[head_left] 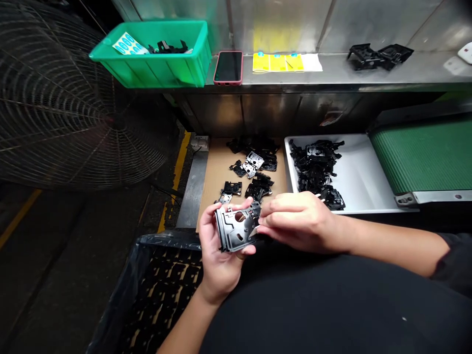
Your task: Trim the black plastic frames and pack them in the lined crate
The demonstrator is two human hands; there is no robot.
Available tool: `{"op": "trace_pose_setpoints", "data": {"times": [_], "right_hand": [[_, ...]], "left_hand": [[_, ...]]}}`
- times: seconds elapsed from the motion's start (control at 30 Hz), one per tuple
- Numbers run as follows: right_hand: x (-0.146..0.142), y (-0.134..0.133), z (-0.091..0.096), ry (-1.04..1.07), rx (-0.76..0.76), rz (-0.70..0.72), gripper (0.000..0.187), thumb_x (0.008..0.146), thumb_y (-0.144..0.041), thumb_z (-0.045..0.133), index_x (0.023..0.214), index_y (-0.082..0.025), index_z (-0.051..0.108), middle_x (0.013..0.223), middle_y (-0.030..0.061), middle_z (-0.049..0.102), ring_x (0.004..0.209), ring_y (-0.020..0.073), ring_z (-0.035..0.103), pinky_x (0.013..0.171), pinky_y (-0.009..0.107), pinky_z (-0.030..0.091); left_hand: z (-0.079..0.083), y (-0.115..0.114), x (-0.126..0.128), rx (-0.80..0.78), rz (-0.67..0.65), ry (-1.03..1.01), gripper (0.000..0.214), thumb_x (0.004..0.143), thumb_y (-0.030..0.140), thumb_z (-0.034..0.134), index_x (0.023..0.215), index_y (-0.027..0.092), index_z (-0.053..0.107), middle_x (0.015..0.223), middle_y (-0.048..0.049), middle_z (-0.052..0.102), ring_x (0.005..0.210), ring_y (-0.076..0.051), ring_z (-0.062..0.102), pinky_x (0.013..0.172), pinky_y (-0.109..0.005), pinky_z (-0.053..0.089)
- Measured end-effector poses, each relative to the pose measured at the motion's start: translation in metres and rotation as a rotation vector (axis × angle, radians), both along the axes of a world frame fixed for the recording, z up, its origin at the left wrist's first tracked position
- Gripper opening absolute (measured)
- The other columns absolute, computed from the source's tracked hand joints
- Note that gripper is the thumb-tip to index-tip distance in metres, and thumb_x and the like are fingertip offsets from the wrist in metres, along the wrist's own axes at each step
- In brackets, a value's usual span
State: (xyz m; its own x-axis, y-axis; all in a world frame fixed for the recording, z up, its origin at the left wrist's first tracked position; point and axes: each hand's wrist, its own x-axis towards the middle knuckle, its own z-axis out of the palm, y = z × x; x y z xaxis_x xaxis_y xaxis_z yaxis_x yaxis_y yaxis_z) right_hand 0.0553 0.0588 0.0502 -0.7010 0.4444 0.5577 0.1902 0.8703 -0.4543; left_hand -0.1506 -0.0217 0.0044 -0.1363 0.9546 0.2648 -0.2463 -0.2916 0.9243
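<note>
Since the black stamped metal plate (236,231) is held up in the air just past the near edge of the cardboard sheet (216,167), we place it by the two hands around it. Our left hand (219,265) cradles it from below, the fingers curled under its lower edge and the thumb pressed over its top edge, so the plate is firmly clamped there. Our right hand (298,221) comes in from the right, its fingers close together at the plate's right end. We cannot tell whether they pinch the metal or only touch it, and a pale sliver (253,231) at that end is too small to name. The plate's long axis runs roughly across our view, slightly tilted, with its right end toward the right hand.

Beyond the hands, black brackets (258,187) lie in loose groups on the cardboard sheet, and more crowd a white tray (363,172) beside a green conveyor belt (424,152). A crate lined with black plastic (165,241) stands below the left hand. On the steel shelf (332,66) above sit a green plastic bin (155,73), a phone in a pink case (228,68), yellow sheets (283,62) and two more black brackets (379,55). A caged fan (81,93) stands to the left.
</note>
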Motion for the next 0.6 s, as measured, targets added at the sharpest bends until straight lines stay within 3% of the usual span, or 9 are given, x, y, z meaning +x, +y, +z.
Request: {"op": "trace_pose_setpoints", "data": {"times": [0.4, 0.6], "right_hand": [[0.008, 0.001, -0.01, 0.059, -0.045, 0.037, 0.011, 0.101, -0.021, 0.073, 0.092, -0.017, 0.068, 0.094, 0.0065, 0.077, 0.079, 0.0147, 0.068, 0.072, 0.029, 0.056], [0.012, 0.004, -0.003, 0.193, -0.183, 0.002, 0.004, 0.103, -0.019, 0.07, 0.1, -0.016, 0.07, 0.104, 0.0101, 0.074, 0.096, 0.0173, 0.071, 0.084, 0.031, 0.062]], "left_hand": [[-0.006, 0.002, 0.011, -0.046, -0.015, -0.021, 0.078, 0.08, 0.04, 0.093, 0.147, 0.035, 0.054, 0.13, -0.0069, 0.066, 0.135, -0.034, 0.069, 0.121, -0.051, 0.052], [0.005, 0.004, 0.008, -0.077, -0.046, -0.078, 0.083, 0.077, 0.044, 0.094, 0.15, 0.037, 0.055, 0.131, -0.0068, 0.065, 0.134, -0.037, 0.069, 0.119, -0.056, 0.054]]}}
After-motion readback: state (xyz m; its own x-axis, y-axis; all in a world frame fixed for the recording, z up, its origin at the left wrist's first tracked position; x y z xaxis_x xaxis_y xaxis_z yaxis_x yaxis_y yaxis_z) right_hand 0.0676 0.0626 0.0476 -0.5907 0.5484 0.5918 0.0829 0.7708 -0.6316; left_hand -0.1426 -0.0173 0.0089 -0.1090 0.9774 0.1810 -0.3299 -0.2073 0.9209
